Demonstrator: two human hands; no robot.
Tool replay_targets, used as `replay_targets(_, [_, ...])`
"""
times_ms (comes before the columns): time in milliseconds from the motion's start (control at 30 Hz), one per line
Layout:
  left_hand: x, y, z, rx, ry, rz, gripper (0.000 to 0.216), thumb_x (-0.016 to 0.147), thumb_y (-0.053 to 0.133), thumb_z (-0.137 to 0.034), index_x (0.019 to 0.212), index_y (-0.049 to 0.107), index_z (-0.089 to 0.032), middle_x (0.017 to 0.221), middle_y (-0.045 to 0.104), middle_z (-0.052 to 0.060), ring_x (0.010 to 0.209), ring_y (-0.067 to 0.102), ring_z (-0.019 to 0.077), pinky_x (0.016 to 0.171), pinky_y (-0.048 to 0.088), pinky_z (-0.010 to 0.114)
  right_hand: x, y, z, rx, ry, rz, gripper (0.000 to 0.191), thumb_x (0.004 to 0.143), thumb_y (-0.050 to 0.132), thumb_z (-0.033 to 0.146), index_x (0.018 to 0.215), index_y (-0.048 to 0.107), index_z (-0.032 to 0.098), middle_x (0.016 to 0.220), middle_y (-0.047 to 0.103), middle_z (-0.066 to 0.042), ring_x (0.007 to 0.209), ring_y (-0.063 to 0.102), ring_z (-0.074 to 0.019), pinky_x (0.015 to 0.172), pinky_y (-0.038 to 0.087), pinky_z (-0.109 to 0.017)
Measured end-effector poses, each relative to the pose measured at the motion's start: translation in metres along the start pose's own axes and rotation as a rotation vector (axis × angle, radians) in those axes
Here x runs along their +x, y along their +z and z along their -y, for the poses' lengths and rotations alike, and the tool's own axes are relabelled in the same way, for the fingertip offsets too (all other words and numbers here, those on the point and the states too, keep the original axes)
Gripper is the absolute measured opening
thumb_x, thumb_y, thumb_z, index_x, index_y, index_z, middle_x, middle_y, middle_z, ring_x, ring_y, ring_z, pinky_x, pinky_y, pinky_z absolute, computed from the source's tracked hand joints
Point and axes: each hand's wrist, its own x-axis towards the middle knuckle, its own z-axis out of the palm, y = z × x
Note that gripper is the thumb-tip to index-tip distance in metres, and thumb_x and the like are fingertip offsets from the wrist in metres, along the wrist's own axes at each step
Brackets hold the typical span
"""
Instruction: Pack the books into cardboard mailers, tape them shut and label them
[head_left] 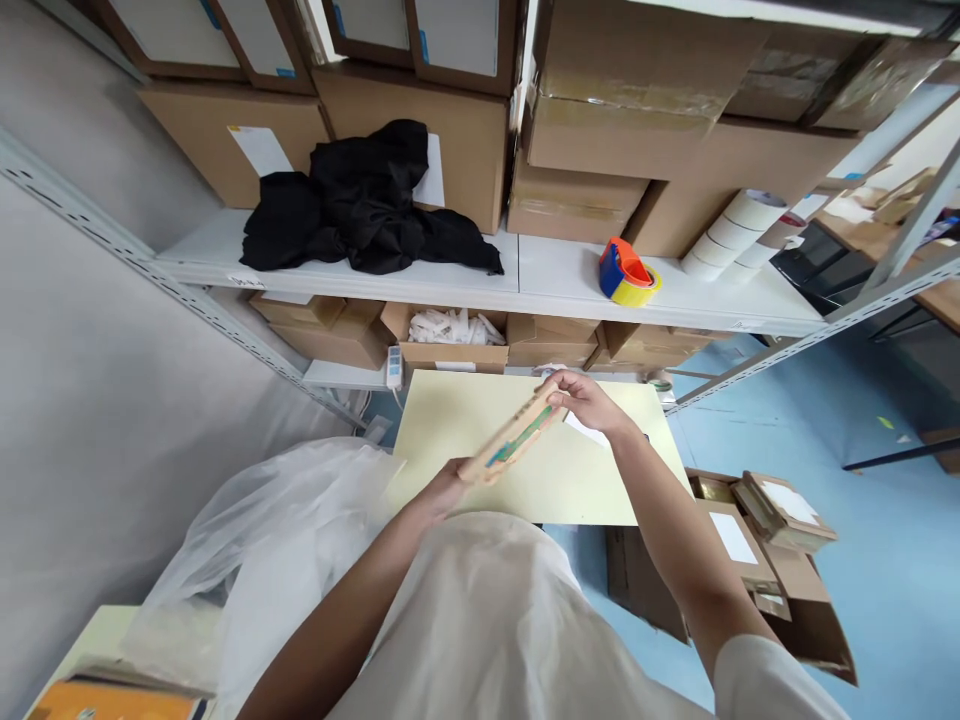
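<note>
I hold a flat, narrow cardboard packet [514,437] with green and blue print between both hands, tilted above a pale yellow table [457,420]. My left hand [444,490] grips its near lower end. My right hand [589,398] pinches its far upper end with curled fingers. A small white slip [589,432] lies on the table under my right wrist.
A large clear plastic bag [262,540] sits at my left. Open cardboard boxes [757,540] stand on the blue floor to the right. The white shelf [562,275] ahead carries a black cloth [367,200], an orange tape dispenser [626,272], tape rolls [739,235] and cartons.
</note>
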Motion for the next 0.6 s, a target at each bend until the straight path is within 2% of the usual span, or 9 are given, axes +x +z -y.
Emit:
replay_targets(67, [-0.001, -0.010, -0.010, 0.018, 0.067, -0.020, 0.050, 0.064, 0.069, -0.057, 0.094, 0.074, -0.017, 0.100, 0.072, 0.012, 0.101, 0.063, 0.0300, 0.087, 0.048, 0.039, 0.002, 0.002, 0.002, 0.075, 0.090, 0.041, 0.033, 0.071, 0.069, 0.049, 0.085, 0.064, 0.019, 0.078, 0.065, -0.004, 0.072, 0.062, -0.0200, 0.064, 0.054, -0.036])
replay_targets(133, [-0.002, -0.017, -0.021, 0.029, 0.124, 0.022, 0.059, 0.068, 0.063, -0.063, 0.103, 0.071, -0.016, 0.110, 0.068, 0.015, 0.107, 0.061, 0.0304, 0.093, 0.045, 0.041, 0.004, 0.006, 0.002, 0.065, 0.115, 0.026, 0.033, 0.071, 0.069, 0.048, 0.085, 0.066, 0.018, 0.074, 0.064, -0.002, 0.066, 0.061, -0.0178, 0.057, 0.053, -0.032])
replay_targets(200, [-0.004, -0.016, -0.028, 0.141, 0.179, 0.029, 0.061, 0.065, 0.070, -0.056, 0.111, 0.067, -0.017, 0.114, 0.067, 0.015, 0.109, 0.060, 0.0289, 0.097, 0.043, 0.040, 0.005, 0.013, 0.002, -0.001, 0.089, 0.004, 0.031, 0.071, 0.069, 0.045, 0.086, 0.068, 0.018, 0.075, 0.065, -0.002, 0.066, 0.061, -0.0171, 0.058, 0.052, -0.030])
replay_targets(267, [-0.004, -0.007, -0.030, 0.316, 0.254, -0.021, 0.061, 0.061, 0.078, -0.042, 0.116, 0.065, -0.019, 0.112, 0.068, 0.012, 0.105, 0.062, 0.0262, 0.096, 0.043, 0.037, 0.007, 0.024, 0.004, -0.073, 0.048, 0.012, 0.029, 0.073, 0.068, 0.043, 0.087, 0.070, 0.018, 0.079, 0.067, -0.003, 0.070, 0.062, -0.0176, 0.063, 0.052, -0.030])
replay_targets(333, [-0.001, 0.003, -0.027, 0.427, 0.338, -0.079, 0.056, 0.064, 0.076, -0.037, 0.116, 0.064, -0.021, 0.107, 0.070, 0.008, 0.098, 0.064, 0.0236, 0.090, 0.047, 0.034, 0.008, 0.036, 0.006, -0.139, 0.012, 0.047, 0.027, 0.075, 0.066, 0.041, 0.090, 0.071, 0.018, 0.085, 0.069, -0.004, 0.075, 0.063, -0.0191, 0.068, 0.051, -0.031])
replay_targets(433, [0.005, 0.011, -0.021, 0.498, 0.406, -0.145, 0.035, 0.074, 0.065, -0.037, 0.104, 0.069, -0.019, 0.092, 0.072, 0.006, 0.083, 0.067, 0.0208, 0.077, 0.050, 0.030, 0.006, 0.053, 0.008, -0.232, -0.020, 0.067, 0.028, 0.081, 0.060, 0.041, 0.096, 0.071, 0.020, 0.091, 0.070, -0.005, 0.082, 0.064, -0.0214, 0.076, 0.051, -0.034])
replay_targets(467, [0.007, 0.010, -0.020, 0.500, 0.413, -0.177, 0.031, 0.075, 0.063, -0.038, 0.098, 0.070, -0.018, 0.088, 0.072, 0.005, 0.079, 0.067, 0.0203, 0.075, 0.050, 0.030, 0.004, 0.056, 0.007, -0.268, -0.035, 0.027, 0.029, 0.082, 0.059, 0.041, 0.099, 0.071, 0.021, 0.095, 0.069, -0.006, 0.087, 0.064, -0.0226, 0.080, 0.050, -0.036])
replay_targets(533, [0.008, 0.006, -0.019, 0.447, 0.399, -0.218, 0.030, 0.074, 0.063, -0.040, 0.092, 0.070, -0.017, 0.087, 0.072, 0.006, 0.079, 0.066, 0.0204, 0.075, 0.050, 0.029, -0.004, 0.060, 0.000, -0.351, -0.061, -0.161, 0.039, 0.078, 0.064, 0.043, 0.111, 0.066, 0.022, 0.111, 0.064, -0.009, 0.105, 0.059, -0.0268, 0.092, 0.046, -0.040])
replay_targets(600, [0.007, -0.001, -0.020, 0.325, 0.344, -0.229, 0.035, 0.071, 0.066, -0.044, 0.093, 0.069, -0.016, 0.092, 0.072, 0.008, 0.085, 0.066, 0.0221, 0.077, 0.051, 0.030, -0.015, 0.061, -0.012, -0.385, -0.040, -0.406, 0.067, 0.069, 0.073, 0.046, 0.129, 0.053, 0.023, 0.131, 0.051, -0.012, 0.123, 0.045, -0.0311, 0.101, 0.039, -0.045])
